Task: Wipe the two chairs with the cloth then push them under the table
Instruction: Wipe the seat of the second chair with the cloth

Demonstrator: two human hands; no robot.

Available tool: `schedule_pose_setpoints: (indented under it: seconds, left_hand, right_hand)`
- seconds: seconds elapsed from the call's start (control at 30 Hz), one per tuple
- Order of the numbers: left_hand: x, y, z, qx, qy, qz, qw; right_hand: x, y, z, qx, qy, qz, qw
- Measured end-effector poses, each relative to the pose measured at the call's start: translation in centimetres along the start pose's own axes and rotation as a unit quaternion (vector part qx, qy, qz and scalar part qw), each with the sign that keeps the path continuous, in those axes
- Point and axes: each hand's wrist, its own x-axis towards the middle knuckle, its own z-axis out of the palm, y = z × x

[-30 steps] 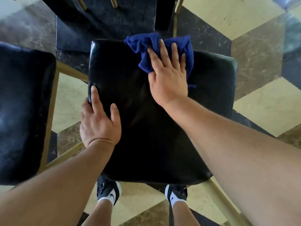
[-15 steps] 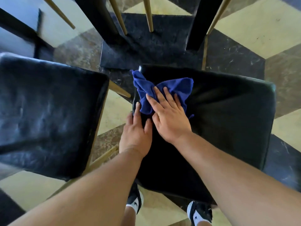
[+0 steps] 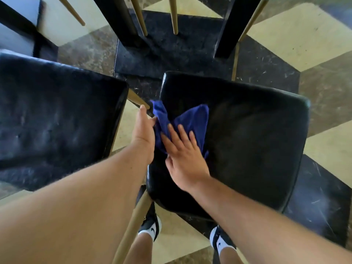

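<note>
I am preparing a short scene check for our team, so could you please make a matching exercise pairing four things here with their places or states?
Column 1
1. crumpled blue cloth
2. right hand
3. left black padded chair seat
4. black-and-white sneakers

Column 2
A. on the tiled floor, at the bottom of the view
B. flat, fingers spread on the cloth
C. touched by neither of the hands
D. on the right black padded chair seat, near its left edge

Pairs: 1-D, 2-B, 3-C, 4-A
</note>
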Motion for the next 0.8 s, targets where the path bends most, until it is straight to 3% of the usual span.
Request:
schedule_pose_setpoints:
  seconds: [0.2,0.3,0.37,0.53,0.63,0.8]
  left_hand:
    - [-0.6,1.0,-0.2,0.074,-0.009,0.012,0.997]
    - [-1.0,0.0,0.6,0.076,0.033,0.049,0.995]
    - [-0.8,-1.1,1.2,0.135,0.059,0.096,0.984]
    - [0.5,-4.6,1.5,0.243,0.084,0.134,0.957]
    - [0.6,-6.5,1.8,0.379,0.067,0.211,0.898]
    - [1.1,-9.1,3.3,0.483,0.183,0.243,0.821]
  right_hand:
    - [-10.1,-0.3,5.1,-0.076,-0.167,-0.210,0.960]
    - [-8.4,2.0,3.6,-0.069,-0.209,-0.271,0.937]
    - [-6.6,3.7,2.0,-0.103,-0.191,-0.295,0.930]
    - [-2.7,10.8,-3.7,-0.121,-0.052,-0.164,0.978]
    - [-0.8,15.4,-7.3,-0.127,0.025,-0.061,0.990]
    - [0.9,18.3,-9.0,-0.112,0.098,0.055,0.987]
